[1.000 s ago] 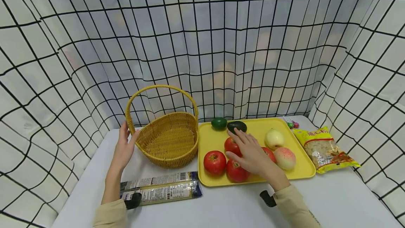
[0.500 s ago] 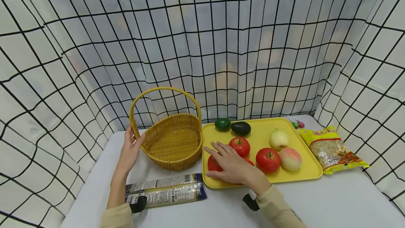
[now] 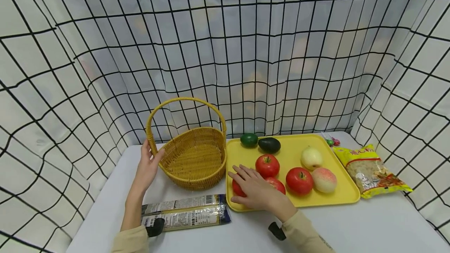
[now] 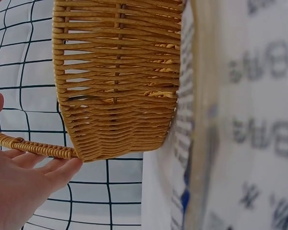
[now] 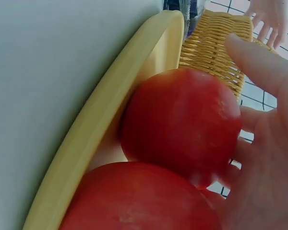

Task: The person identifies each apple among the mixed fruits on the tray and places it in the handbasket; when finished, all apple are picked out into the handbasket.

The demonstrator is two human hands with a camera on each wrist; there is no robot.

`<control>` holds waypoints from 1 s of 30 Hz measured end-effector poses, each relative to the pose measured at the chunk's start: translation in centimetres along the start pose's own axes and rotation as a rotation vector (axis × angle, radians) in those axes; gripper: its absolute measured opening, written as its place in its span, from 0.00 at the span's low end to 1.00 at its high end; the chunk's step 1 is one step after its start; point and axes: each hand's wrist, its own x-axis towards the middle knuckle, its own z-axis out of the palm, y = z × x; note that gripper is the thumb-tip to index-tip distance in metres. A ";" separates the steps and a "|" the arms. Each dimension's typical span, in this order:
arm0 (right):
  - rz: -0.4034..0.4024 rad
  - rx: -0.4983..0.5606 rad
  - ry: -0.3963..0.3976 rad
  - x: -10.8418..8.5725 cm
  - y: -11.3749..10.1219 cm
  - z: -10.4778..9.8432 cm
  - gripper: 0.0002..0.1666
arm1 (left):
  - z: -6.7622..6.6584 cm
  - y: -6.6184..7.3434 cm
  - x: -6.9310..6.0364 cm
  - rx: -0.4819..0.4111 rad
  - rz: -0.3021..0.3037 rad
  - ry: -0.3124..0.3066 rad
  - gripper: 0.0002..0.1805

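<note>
Evidently the step in hand is taking hold of the corner apple [image 5: 182, 124], which sits at the near left of the yellow tray [image 3: 291, 153]; the right hand [image 3: 258, 190] is spread over it, fingers nearly straight along its far side, thumb held apart from it, so the grasp, I would judge, is not yet made (whether the fingertips touch the skin, I cannot tell); a neighbouring apple [image 5: 139, 201] sits just to the right, partly under the same hand, while a far apple [image 3: 267, 166] and a right apple [image 3: 299, 181] are in plainer view on the tray; the left hand [image 3: 147, 169] is at the left side of the wicker basket [image 3: 193, 182], fingers extended behind the handle [image 4: 38, 147] and touching it, thumb standing away, which looks more like steadying than gripping; the basket stands on the table [image 3: 197, 241], just left of the tray and beyond the flat packets [image 3: 186, 218]; the next move seems to call for the right hand's fingers to bend and its thumb to come in opposite them, until the corner apple is firmly held, before any lifting; the neighbouring apple leaves little room on the right, and the tray's raised rim crowds the near side, so a careless squeeze could set either fruit rolling.
</note>
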 end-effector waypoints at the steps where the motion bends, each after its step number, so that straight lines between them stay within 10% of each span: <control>1: 0.003 -0.001 0.000 -0.1 0.1 0.1 0.46 | 0.2 0.0 0.0 -0.003 -0.002 -0.004 0.49; 30: -0.034 -0.073 0.033 -0.2 0.8 0.2 0.38 | 0.4 -0.2 0.0 0.019 0.019 0.037 0.46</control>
